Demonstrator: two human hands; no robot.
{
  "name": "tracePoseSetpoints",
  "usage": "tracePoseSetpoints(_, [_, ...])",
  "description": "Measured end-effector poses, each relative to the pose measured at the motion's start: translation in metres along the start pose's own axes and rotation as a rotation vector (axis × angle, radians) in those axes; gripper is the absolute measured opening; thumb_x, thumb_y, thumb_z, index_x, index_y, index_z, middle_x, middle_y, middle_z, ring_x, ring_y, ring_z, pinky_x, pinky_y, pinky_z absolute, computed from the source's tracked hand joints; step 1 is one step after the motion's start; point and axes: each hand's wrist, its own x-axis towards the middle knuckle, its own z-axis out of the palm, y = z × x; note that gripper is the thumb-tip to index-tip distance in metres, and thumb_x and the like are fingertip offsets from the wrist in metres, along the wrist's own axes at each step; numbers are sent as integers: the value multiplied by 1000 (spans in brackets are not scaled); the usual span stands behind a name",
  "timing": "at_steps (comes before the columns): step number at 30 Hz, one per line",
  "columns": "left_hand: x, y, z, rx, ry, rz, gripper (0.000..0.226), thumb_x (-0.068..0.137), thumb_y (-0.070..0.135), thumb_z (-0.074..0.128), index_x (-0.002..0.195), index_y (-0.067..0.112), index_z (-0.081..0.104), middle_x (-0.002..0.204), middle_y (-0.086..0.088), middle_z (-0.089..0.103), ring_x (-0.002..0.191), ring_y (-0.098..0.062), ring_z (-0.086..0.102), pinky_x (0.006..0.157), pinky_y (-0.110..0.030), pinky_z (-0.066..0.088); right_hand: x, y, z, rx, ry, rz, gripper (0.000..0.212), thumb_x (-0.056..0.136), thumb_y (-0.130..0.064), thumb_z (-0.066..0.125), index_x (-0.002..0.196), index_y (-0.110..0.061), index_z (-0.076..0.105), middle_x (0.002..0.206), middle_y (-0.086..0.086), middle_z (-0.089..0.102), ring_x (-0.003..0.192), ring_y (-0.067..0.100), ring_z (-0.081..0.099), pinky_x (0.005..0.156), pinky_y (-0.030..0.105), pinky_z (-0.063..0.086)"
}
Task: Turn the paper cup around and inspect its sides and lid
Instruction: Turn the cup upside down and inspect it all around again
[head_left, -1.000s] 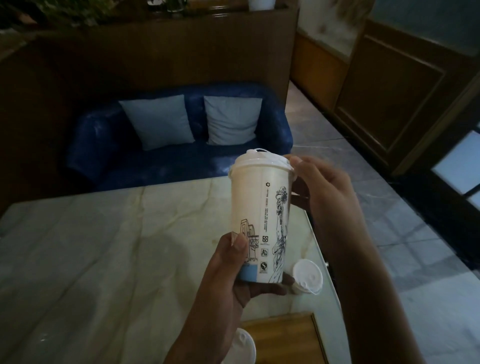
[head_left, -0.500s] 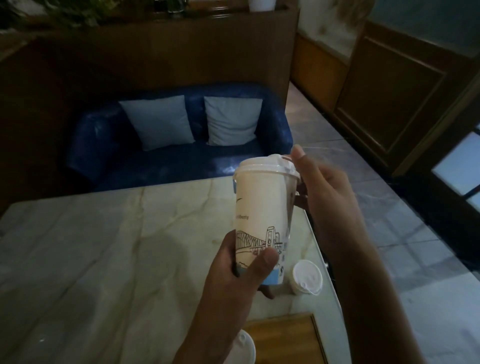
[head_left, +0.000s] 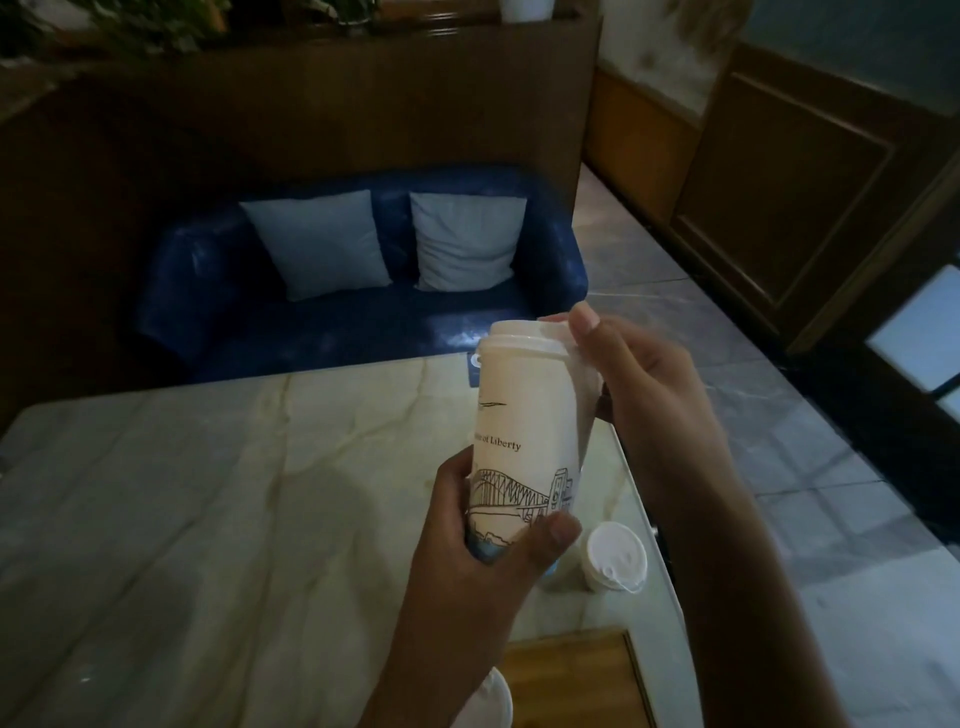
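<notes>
A tall white paper cup (head_left: 524, 415) with a white lid (head_left: 522, 338) is held up above the marble table. A line drawing of a bridge and the word "Liberty" face me. My left hand (head_left: 467, 545) grips the cup's blue base, thumb across the front. My right hand (head_left: 639, 379) holds the upper part from the right, its fingertip at the lid's rim. The cup leans slightly, top tipped away from me.
A second, smaller lidded white cup (head_left: 615, 564) stands on the marble table (head_left: 208, 493) near its right edge. A wooden board (head_left: 576, 680) lies at the near edge, with another white lid (head_left: 493, 701) beside it. A blue sofa (head_left: 353, 312) with two cushions sits behind.
The cup has been turned about its axis: the statue drawing and symbols have rotated out of sight, and the bridge drawing and "Liberty" text now face me. Both hands shifted their grip slightly.
</notes>
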Motion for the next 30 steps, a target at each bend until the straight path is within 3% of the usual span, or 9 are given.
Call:
tracePoseSetpoints(8, [22, 19, -40, -64, 330, 73, 101, 43, 51, 76, 135, 34, 38, 109, 14, 57, 90, -10, 70, 53, -14, 55, 0, 6, -9, 29, -75, 45, 60, 71, -59, 73, 126, -34, 68, 118, -9, 75, 101, 7, 75, 72, 20, 61])
tracePoseSetpoints(10, [29, 27, -57, -102, 389, 103, 102, 45, 54, 75, 137, 29, 39, 106, 10, 60, 89, 0, 70, 56, -17, 57, -2, 6, -7, 18, -187, 57, 62, 74, -52, 76, 133, -37, 62, 124, -10, 72, 105, 6, 74, 77, 24, 62])
tracePoseSetpoints(15, [38, 42, -79, -232, 432, 137, 96, 53, 58, 76, 137, 28, 42, 108, -2, 68, 93, -16, 73, 62, -29, 61, -8, 5, 13, -61, -332, 101, 88, 57, -61, 73, 140, -38, 55, 125, -6, 69, 105, 9, 75, 90, 38, 63])
tracePoseSetpoints(17, [39, 43, -78, -275, 477, 127, 86, 60, 61, 73, 135, 30, 44, 110, -2, 69, 93, -17, 74, 63, -30, 61, -10, 6, 23, -106, -372, 97, 84, 58, -60, 75, 137, -38, 58, 122, -8, 70, 104, 12, 75, 90, 38, 64])
tracePoseSetpoints(21, [38, 31, -70, -508, 406, 89, 58, 80, 52, 62, 130, 23, 52, 118, -10, 70, 107, -26, 68, 83, -42, 56, -7, 13, 31, -51, -299, 96, 52, 71, -53, 74, 118, -32, 72, 104, -7, 81, 95, 8, 77, 80, 25, 62])
tracePoseSetpoints(23, [38, 23, -63, -494, 357, 12, 52, 82, 51, 60, 127, 27, 56, 123, -3, 68, 116, -24, 62, 96, -46, 47, -4, 18, 32, 19, -214, 112, 37, 80, -45, 71, 112, -27, 76, 99, -6, 82, 94, 12, 78, 85, 33, 62])
tracePoseSetpoints(25, [36, 16, -54, -421, 316, -90, 53, 76, 57, 62, 121, 28, 60, 122, 1, 68, 119, -23, 59, 101, -49, 43, -3, 22, 34, 72, -148, 121, 38, 82, -50, 69, 112, -26, 76, 99, -6, 83, 97, 13, 78, 91, 41, 60])
tracePoseSetpoints(28, [32, 11, -39, -498, 193, -201, 56, 63, 58, 67, 109, 26, 67, 113, -5, 73, 113, -28, 64, 98, -50, 44, -7, 26, 43, 76, -133, 146, 54, 72, -62, 70, 115, -29, 70, 103, -10, 82, 97, 7, 77, 86, 30, 58])
tracePoseSetpoints(30, [30, 11, -36, -592, 142, -217, 63, 67, 54, 74, 120, 22, 61, 116, -12, 72, 110, -32, 66, 97, -51, 46, -12, 28, 51, 0, -152, 175, 56, 67, -68, 69, 112, -35, 66, 107, -13, 80, 96, 1, 75, 84, 27, 56])
